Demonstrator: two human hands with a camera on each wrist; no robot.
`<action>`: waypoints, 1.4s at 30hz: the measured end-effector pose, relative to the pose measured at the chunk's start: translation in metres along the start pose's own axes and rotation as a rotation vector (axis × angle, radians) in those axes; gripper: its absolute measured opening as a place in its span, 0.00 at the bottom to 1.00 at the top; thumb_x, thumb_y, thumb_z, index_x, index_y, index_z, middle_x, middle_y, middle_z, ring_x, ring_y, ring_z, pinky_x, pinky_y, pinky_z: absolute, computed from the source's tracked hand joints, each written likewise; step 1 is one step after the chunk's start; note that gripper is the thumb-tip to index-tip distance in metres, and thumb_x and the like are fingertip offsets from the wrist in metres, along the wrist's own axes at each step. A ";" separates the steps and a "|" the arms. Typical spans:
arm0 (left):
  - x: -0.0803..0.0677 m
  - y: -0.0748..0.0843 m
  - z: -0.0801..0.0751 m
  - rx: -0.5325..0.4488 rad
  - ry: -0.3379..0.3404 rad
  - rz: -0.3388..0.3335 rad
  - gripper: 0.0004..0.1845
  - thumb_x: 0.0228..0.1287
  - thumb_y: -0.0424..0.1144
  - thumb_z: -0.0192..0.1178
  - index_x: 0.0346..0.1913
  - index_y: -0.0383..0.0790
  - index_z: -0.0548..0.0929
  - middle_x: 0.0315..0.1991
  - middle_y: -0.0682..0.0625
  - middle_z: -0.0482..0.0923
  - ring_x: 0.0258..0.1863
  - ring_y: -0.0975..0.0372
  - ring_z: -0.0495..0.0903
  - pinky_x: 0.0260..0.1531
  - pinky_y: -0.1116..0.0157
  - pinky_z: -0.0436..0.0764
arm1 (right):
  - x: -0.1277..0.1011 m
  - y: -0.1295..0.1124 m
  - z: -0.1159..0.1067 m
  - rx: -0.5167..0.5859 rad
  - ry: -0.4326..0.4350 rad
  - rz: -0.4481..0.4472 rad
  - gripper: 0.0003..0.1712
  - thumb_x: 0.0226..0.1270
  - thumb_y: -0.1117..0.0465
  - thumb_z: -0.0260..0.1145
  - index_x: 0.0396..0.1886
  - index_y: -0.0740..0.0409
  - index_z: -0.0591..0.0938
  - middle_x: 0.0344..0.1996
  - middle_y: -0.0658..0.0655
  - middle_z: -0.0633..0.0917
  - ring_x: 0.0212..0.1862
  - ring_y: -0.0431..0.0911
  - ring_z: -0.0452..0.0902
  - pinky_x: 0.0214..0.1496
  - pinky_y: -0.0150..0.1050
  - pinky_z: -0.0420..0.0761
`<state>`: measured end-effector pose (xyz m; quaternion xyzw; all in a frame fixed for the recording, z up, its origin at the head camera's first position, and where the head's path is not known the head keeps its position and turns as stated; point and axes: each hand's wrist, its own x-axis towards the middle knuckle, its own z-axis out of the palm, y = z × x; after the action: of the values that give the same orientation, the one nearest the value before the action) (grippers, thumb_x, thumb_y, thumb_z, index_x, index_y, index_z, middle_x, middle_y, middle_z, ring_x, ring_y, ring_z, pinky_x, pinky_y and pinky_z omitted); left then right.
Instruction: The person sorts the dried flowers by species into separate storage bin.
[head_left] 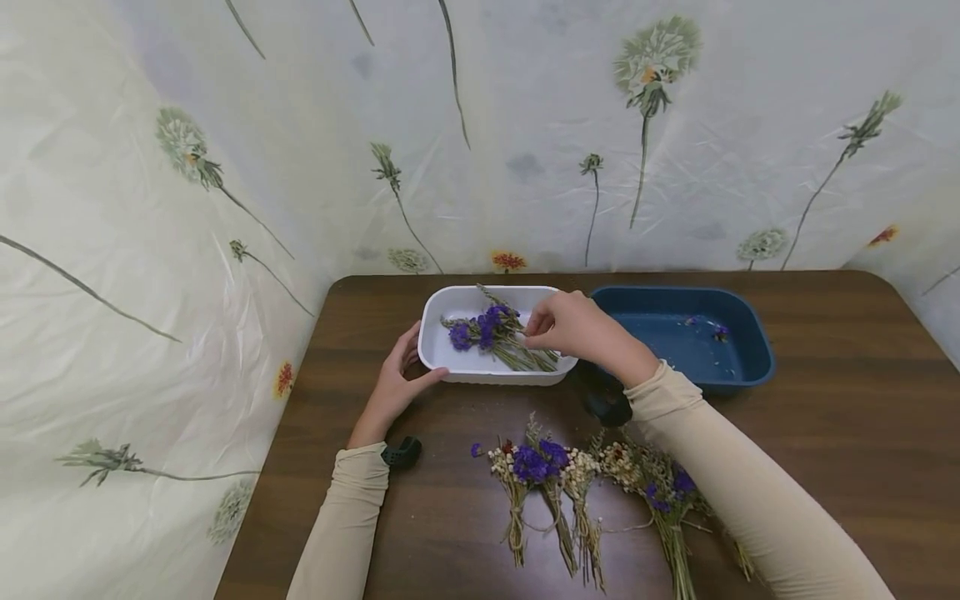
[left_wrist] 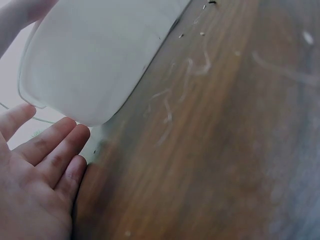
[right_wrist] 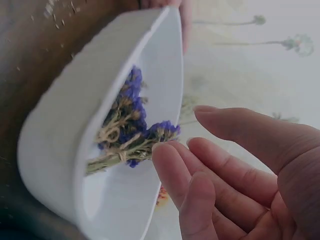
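Observation:
A white tray [head_left: 482, 377] holds small bunches of dried purple flowers [head_left: 486, 327]. Twine is tied around stems in the right wrist view, where the flowers [right_wrist: 131, 112] lie near the tray's wall [right_wrist: 65, 120]. My left hand [head_left: 396, 385] is at the tray's left end, thumb along the front rim. In the left wrist view its fairly straight fingers [left_wrist: 55, 145] touch or nearly touch the tray's outer wall [left_wrist: 95, 60]. Over the tray's right side hovers my right hand [head_left: 573, 327]. Its thumb and fingers [right_wrist: 172, 170] are apart, with nothing seen between them.
Right of the white tray stands a blue tray [head_left: 675, 337] with a few fallen petals. Several tied dried bouquets [head_left: 551, 467] lie on the wooden table [head_left: 442, 517] in front, partly under the right forearm. A flower-printed sheet [head_left: 510, 100] hangs behind the table.

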<state>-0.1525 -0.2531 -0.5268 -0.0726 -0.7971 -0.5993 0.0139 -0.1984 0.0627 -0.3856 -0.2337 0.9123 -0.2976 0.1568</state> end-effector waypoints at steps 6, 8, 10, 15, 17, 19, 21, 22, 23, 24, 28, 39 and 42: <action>-0.001 0.001 0.000 0.003 0.002 -0.001 0.49 0.61 0.34 0.75 0.81 0.51 0.60 0.72 0.42 0.73 0.71 0.50 0.73 0.74 0.47 0.68 | -0.024 0.002 0.007 0.038 0.044 -0.026 0.06 0.68 0.56 0.73 0.36 0.53 0.90 0.32 0.52 0.92 0.28 0.41 0.84 0.31 0.39 0.83; -0.001 0.001 0.000 0.000 0.004 0.001 0.49 0.60 0.34 0.75 0.81 0.51 0.60 0.72 0.42 0.73 0.71 0.50 0.73 0.74 0.47 0.68 | -0.032 0.003 0.010 0.043 0.055 -0.027 0.05 0.68 0.56 0.73 0.36 0.51 0.90 0.31 0.50 0.91 0.29 0.40 0.84 0.33 0.39 0.83; -0.001 0.001 0.000 -0.001 0.002 0.005 0.49 0.61 0.34 0.75 0.81 0.51 0.60 0.72 0.41 0.73 0.71 0.49 0.72 0.74 0.46 0.68 | -0.040 0.003 0.013 0.040 0.067 -0.035 0.04 0.67 0.56 0.74 0.36 0.50 0.90 0.31 0.49 0.91 0.30 0.40 0.85 0.34 0.40 0.84; 0.000 0.001 0.000 -0.012 -0.005 0.003 0.50 0.61 0.33 0.74 0.82 0.47 0.58 0.73 0.37 0.71 0.72 0.45 0.71 0.75 0.44 0.66 | -0.059 0.005 0.023 0.027 0.085 -0.047 0.05 0.66 0.56 0.75 0.36 0.51 0.89 0.31 0.47 0.91 0.34 0.39 0.86 0.41 0.43 0.85; -0.001 0.007 0.000 -0.012 -0.015 -0.008 0.50 0.61 0.31 0.73 0.82 0.43 0.57 0.73 0.35 0.70 0.73 0.43 0.70 0.75 0.43 0.65 | -0.066 0.006 0.028 0.034 0.078 -0.054 0.05 0.66 0.56 0.75 0.36 0.51 0.89 0.31 0.47 0.91 0.35 0.38 0.86 0.41 0.42 0.86; -0.004 0.018 -0.001 -0.014 -0.024 -0.013 0.49 0.62 0.31 0.73 0.82 0.40 0.56 0.73 0.33 0.69 0.73 0.41 0.69 0.75 0.43 0.65 | -0.073 0.007 0.034 0.045 0.072 -0.061 0.05 0.66 0.56 0.75 0.37 0.52 0.88 0.32 0.47 0.91 0.35 0.37 0.86 0.41 0.40 0.86; -0.007 0.030 -0.001 -0.010 -0.031 -0.022 0.49 0.62 0.31 0.72 0.82 0.37 0.56 0.73 0.31 0.69 0.73 0.40 0.69 0.75 0.42 0.65 | -0.080 0.007 0.040 0.050 0.067 -0.063 0.06 0.66 0.57 0.75 0.37 0.53 0.88 0.32 0.46 0.90 0.35 0.36 0.86 0.40 0.38 0.86; -0.008 0.036 -0.002 -0.008 -0.033 -0.024 0.48 0.62 0.31 0.72 0.81 0.36 0.57 0.72 0.30 0.69 0.72 0.40 0.69 0.75 0.42 0.65 | -0.083 0.007 0.042 0.051 0.066 -0.062 0.06 0.65 0.57 0.75 0.38 0.53 0.88 0.32 0.46 0.90 0.34 0.36 0.86 0.40 0.36 0.86; -0.010 0.041 -0.002 -0.007 -0.033 -0.025 0.48 0.62 0.31 0.72 0.81 0.36 0.57 0.72 0.30 0.69 0.72 0.40 0.69 0.75 0.42 0.65 | -0.087 0.007 0.045 0.056 0.064 -0.059 0.07 0.65 0.57 0.76 0.38 0.54 0.88 0.32 0.46 0.90 0.34 0.36 0.85 0.39 0.35 0.86; -0.010 0.042 -0.002 -0.006 -0.032 -0.026 0.48 0.62 0.32 0.73 0.81 0.36 0.57 0.72 0.30 0.69 0.72 0.40 0.69 0.75 0.42 0.66 | -0.090 0.006 0.047 0.061 0.063 -0.058 0.07 0.65 0.57 0.76 0.39 0.54 0.88 0.32 0.46 0.90 0.34 0.35 0.85 0.39 0.35 0.86; -0.011 0.042 -0.003 0.003 -0.033 -0.036 0.49 0.62 0.33 0.73 0.81 0.38 0.57 0.72 0.31 0.70 0.73 0.41 0.69 0.75 0.43 0.66 | -0.103 0.007 0.057 0.065 0.074 -0.068 0.05 0.64 0.57 0.76 0.36 0.52 0.89 0.30 0.44 0.90 0.32 0.33 0.84 0.37 0.31 0.84; -0.010 0.042 -0.003 0.005 -0.035 -0.023 0.49 0.62 0.31 0.73 0.81 0.35 0.57 0.73 0.30 0.69 0.73 0.40 0.69 0.75 0.43 0.66 | -0.133 0.016 0.084 0.068 0.044 -0.179 0.04 0.62 0.55 0.78 0.34 0.47 0.90 0.27 0.38 0.89 0.29 0.26 0.81 0.33 0.31 0.82; -0.010 0.042 -0.003 0.010 -0.036 -0.021 0.48 0.62 0.31 0.73 0.81 0.35 0.57 0.72 0.30 0.69 0.72 0.40 0.69 0.74 0.43 0.66 | -0.138 0.018 0.090 0.066 0.031 -0.178 0.05 0.61 0.55 0.78 0.34 0.48 0.90 0.27 0.39 0.89 0.28 0.26 0.80 0.32 0.30 0.82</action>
<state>-0.1369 -0.2450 -0.4871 -0.0751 -0.8008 -0.5941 -0.0064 -0.0497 0.1049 -0.4464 -0.3041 0.8798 -0.3440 0.1233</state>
